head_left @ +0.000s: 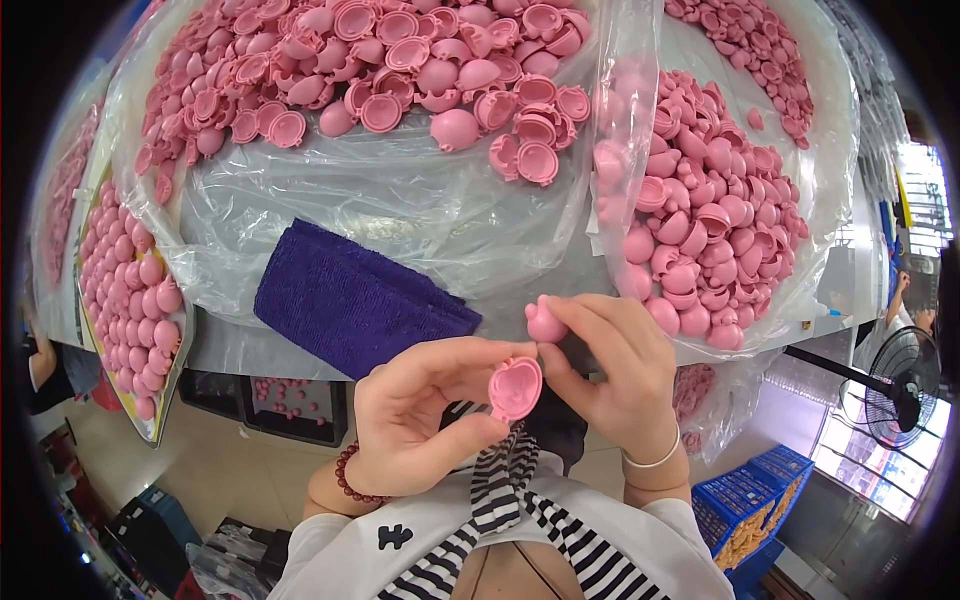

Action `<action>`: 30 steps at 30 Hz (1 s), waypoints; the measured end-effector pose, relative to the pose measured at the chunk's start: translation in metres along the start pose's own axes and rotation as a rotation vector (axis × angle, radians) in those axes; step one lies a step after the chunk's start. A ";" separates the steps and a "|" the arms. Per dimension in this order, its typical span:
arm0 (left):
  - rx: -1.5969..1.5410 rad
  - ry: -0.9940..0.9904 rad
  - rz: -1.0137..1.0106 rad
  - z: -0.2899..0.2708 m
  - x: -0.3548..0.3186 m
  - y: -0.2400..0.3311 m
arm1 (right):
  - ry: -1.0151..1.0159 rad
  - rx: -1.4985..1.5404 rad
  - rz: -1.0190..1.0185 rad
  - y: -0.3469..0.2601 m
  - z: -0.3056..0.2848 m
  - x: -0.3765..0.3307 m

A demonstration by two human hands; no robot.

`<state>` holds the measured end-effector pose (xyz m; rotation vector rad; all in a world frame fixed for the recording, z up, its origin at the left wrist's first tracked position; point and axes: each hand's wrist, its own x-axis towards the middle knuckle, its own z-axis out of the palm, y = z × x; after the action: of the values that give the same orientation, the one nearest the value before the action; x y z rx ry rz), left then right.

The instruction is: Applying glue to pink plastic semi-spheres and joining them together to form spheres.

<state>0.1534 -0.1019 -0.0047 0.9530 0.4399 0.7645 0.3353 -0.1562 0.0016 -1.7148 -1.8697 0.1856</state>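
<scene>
The back of the pink shell (516,385) is turned away from me; the left hand (415,405) pinches it between thumb and fingers. The right hand (625,370) pinches a knobbed pink piece (542,322) just beside it, its fingertips covering one side. Both are by the near edge of the grey worktop (240,350). Beyond, the clear plastic sheet (380,200) offers open room, but a purple cloth (360,300) lies nearest the left hand. The far heap (400,55) is cut off above; the right heap (715,220), partly behind plastic, crowds the right hand.
</scene>
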 end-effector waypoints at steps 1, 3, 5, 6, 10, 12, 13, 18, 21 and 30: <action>0.013 0.001 0.039 0.000 0.002 -0.002 | 0.086 0.136 0.003 0.000 -0.002 0.002; 0.025 0.003 0.079 -0.002 0.004 -0.004 | 0.248 0.341 -0.010 0.001 -0.003 -0.001; 0.092 -0.050 0.055 -0.002 0.002 -0.004 | 0.256 0.468 -0.147 -0.003 -0.002 -0.004; 0.075 -0.020 0.030 0.003 0.002 -0.004 | 0.230 0.498 -0.217 0.000 -0.003 -0.004; 0.250 -0.054 0.068 0.000 0.005 -0.003 | 0.214 0.431 -0.222 -0.002 -0.002 -0.003; 0.312 -0.032 0.077 0.004 0.005 -0.004 | 0.196 0.468 -0.224 0.001 -0.002 -0.007; 0.314 -0.028 0.079 0.005 0.005 -0.004 | 0.194 0.471 -0.227 0.000 -0.001 -0.009; 0.324 -0.028 0.078 0.007 0.006 -0.005 | 0.236 0.494 -0.193 0.002 0.001 -0.013; 0.309 -0.035 0.045 0.008 0.007 -0.004 | 0.245 0.520 -0.190 0.003 0.002 -0.014; 0.323 -0.076 0.062 0.011 0.012 -0.008 | 0.223 0.461 -0.223 0.010 -0.001 -0.016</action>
<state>0.1712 -0.1021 -0.0060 1.2986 0.4775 0.7226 0.3443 -0.1703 -0.0076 -1.1599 -1.6767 0.2969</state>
